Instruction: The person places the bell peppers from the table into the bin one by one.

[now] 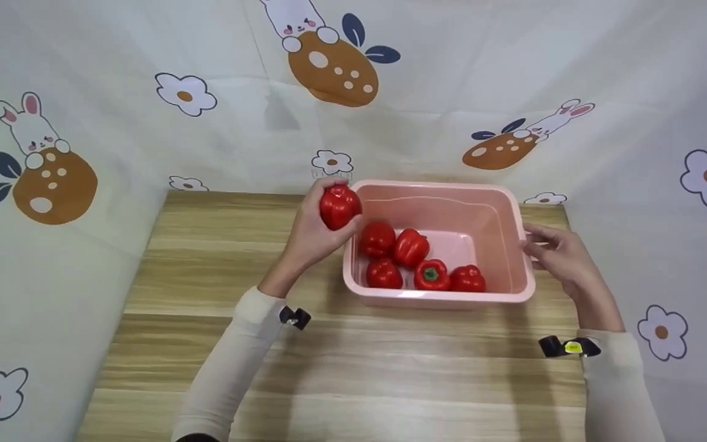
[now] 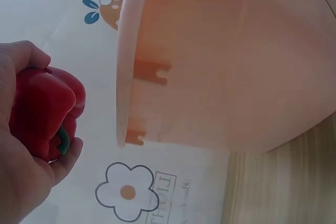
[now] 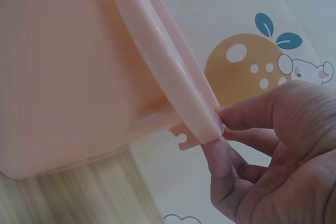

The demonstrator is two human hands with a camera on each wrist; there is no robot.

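A pink plastic basin (image 1: 439,296) stands on the wooden table with several red bell peppers (image 1: 412,248) in it, mostly toward its left side and front. My left hand (image 1: 320,230) holds another red bell pepper (image 1: 339,207) at the basin's left rim, fingers and thumb curled round it. In the left wrist view this pepper (image 2: 44,106) shows its green stem, and it is outside the basin wall (image 2: 226,77). My right hand (image 1: 562,258) pinches the basin's right rim; in the right wrist view thumb and fingers meet at the rim (image 3: 202,121).
The wooden table (image 1: 206,276) reaches left of and in front of the basin. A pale cloth (image 1: 427,86) printed with rabbits and flowers hangs behind and at both sides. Black straps (image 1: 295,317) are on both sleeves near the wrists.
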